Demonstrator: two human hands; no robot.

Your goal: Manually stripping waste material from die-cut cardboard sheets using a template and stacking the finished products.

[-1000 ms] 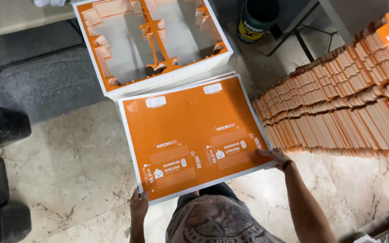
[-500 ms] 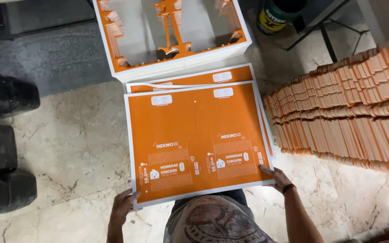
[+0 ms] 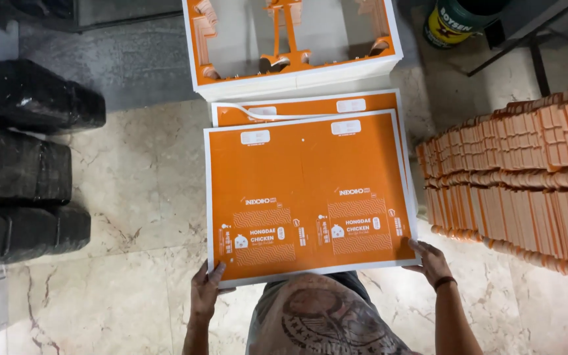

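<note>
Orange printed cardboard sheet [image 3: 307, 197] with a white edge is the big flat thing you hold out in front of you, low over the pale marble floor [image 3: 133, 197]. Your left hand [image 3: 204, 289] grips its near left corner, with the fingers curled over the edge. Your right hand [image 3: 432, 261] holds the near right corner, with the fingertips lying flat on the orange face. Both hands are closed on the sheet, one at each corner. The sheet is nearly level and its far edge covers most of a second orange sheet [image 3: 304, 105] that lies just under it. Only a thin strip of that second sheet shows at the far side. Past that strip sits a thick stack of white-edged orange sheets with big holes cut out [image 3: 294, 72], and it touches the second sheet. To your right, near the sheet but apart from it, lie long rows of small folded orange cardboard pieces [image 3: 514, 177]. To your left, well apart, are lumpy black bundles [image 3: 24, 151] piled up. A round green and yellow can [image 3: 451, 23] stands on the floor at the far right.
</note>
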